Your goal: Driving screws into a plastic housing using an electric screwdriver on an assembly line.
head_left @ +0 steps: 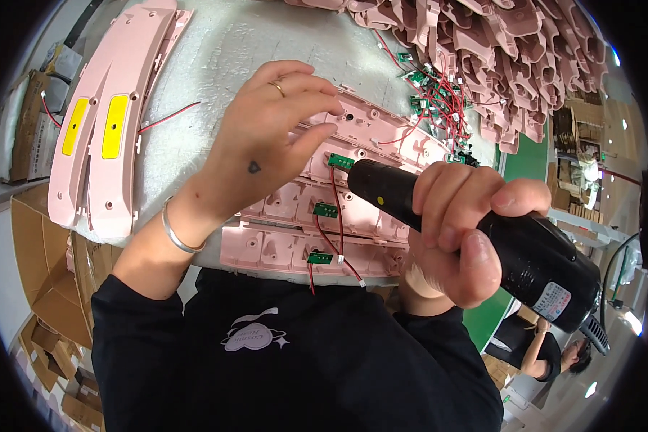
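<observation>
My right hand [462, 229] grips a black electric screwdriver [525, 252], its tip pointing at a small green circuit board [341, 161] on a long pink plastic housing [381, 133]. My left hand [270, 140] lies flat on that housing, fingers spread, holding it down; it wears a ring and a silver bracelet. Two more pink housings [295, 248] lie closer to me, each with a green board [325, 209] and red wires [336, 216].
Two finished pink housings with yellow inserts [101, 129] lie at the left on the white padded table [223, 57]. A heap of pink parts [504, 50] and wired green boards [432, 93] fills the far right. Cardboard boxes [47, 288] stand at the left. Another person [547, 353] sits at lower right.
</observation>
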{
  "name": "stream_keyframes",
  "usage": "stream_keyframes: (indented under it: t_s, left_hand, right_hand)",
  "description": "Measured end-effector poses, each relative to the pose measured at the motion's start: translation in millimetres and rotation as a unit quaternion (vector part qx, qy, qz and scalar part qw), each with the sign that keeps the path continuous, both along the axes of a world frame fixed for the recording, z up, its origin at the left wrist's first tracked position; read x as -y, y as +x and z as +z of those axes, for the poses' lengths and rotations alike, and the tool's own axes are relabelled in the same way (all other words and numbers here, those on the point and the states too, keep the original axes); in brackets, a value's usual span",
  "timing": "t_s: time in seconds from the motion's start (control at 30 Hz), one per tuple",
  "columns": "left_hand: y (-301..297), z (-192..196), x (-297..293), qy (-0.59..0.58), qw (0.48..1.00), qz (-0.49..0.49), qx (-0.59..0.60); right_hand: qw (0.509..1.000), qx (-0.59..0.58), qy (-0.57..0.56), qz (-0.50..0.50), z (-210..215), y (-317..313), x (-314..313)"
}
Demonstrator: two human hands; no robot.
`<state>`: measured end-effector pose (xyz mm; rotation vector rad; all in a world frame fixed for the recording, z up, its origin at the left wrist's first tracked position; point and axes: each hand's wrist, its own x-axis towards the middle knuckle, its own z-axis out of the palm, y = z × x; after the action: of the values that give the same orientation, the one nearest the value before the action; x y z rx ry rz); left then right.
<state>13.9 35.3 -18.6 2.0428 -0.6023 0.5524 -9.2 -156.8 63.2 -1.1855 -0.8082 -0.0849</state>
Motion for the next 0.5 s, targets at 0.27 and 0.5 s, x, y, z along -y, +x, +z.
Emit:
stream_keyframes:
  t_s: [0.27, 0.5]
  left_hand:
    - [-4.8, -11.4, 7.8, 0.074, 0.996, 0.046, -0.012]
    - [-5.4, -11.0, 4.8, 0.077, 0.997, 0.014, -0.004]
  right_hand:
    - [0.991, -0.030, -0.062, -0.112, 4.4, -10.0, -26.2]
    - [0.990, -0.021, -0.112, -0.083, 2.8, -9.9, -30.7]
